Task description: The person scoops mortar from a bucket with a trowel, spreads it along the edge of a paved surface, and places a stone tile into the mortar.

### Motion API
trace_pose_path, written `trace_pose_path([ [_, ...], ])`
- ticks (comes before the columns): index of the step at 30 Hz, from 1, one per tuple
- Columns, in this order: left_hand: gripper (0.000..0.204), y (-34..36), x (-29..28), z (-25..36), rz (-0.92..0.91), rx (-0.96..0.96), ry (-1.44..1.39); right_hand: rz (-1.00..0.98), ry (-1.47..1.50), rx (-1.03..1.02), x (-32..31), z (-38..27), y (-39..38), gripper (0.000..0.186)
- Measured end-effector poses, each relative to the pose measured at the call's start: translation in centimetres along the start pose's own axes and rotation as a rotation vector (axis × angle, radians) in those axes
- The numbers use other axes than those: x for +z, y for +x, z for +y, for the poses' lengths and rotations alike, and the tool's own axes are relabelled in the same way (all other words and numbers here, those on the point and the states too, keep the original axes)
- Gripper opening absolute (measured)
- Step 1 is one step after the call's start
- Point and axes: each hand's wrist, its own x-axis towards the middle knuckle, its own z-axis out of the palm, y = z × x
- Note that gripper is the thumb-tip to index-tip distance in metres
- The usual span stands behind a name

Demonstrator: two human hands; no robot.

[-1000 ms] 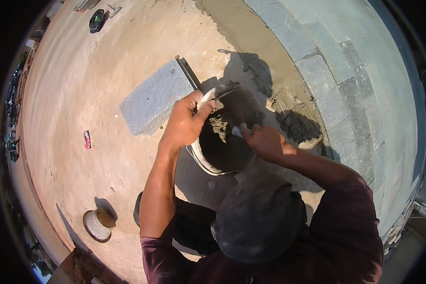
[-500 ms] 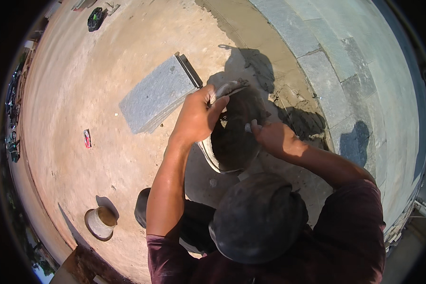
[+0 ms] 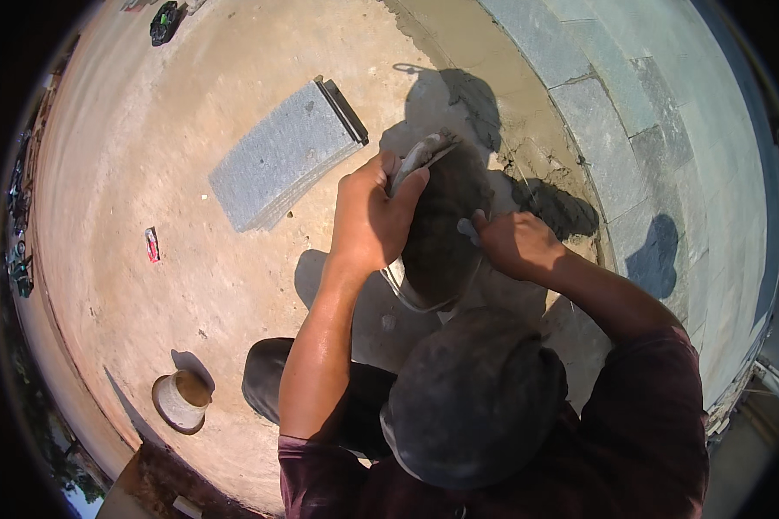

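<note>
The left hand (image 3: 374, 212) had its grip pinched on the near-left side of the bucket (image 3: 395, 277), thumb laid over the rim and fingers outside. The bucket was on the ground (image 3: 260, 298) in front of the person, between the two hands, its mouth turned up toward the camera and its inside mostly in deep shadow. Pale crust clung to the upper part of the rim. Whether its base sat flat could not be told.

The right hand (image 3: 519, 246) was curled at the bucket's right side, its grip closed around a pale handle (image 3: 469, 230); the far end of that tool was lost in the dark.

Just up and left of the bucket lay a stack of grey tiles (image 3: 286, 151), with a dark strip (image 3: 342, 111) along its right end. To the right, a heap of mortar (image 3: 554, 208) sat partly in shade, at the edge of a smooth mortar bed (image 3: 485, 43). Beyond that ran laid slabs (image 3: 597, 121). Well apart, at lower left, stood a small pot (image 3: 180, 401); above it lay a red packet (image 3: 152, 245), and at the top left a black bag (image 3: 164, 23). A dark cap (image 3: 476, 398) and maroon sleeves (image 3: 640, 415) filled the lower part of the view
</note>
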Motion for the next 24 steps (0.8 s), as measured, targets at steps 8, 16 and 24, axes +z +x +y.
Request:
trace_pose_path([
  [8,0.033,-0.3,0.3,-0.5,0.010,0.017,-0.073,-0.229,0.311,-0.113,1.8,3.2,2.3,0.030],
  [16,0.039,0.2,1.9,-0.2,-0.021,-0.036,-0.135,-0.233,0.742,-0.245,7.0,3.3,1.4,0.030],
  [24,0.040,0.9,1.0,-0.1,-0.020,-0.050,-0.125,-0.227,1.038,-0.250,6.4,0.9,-0.5,0.037],
])
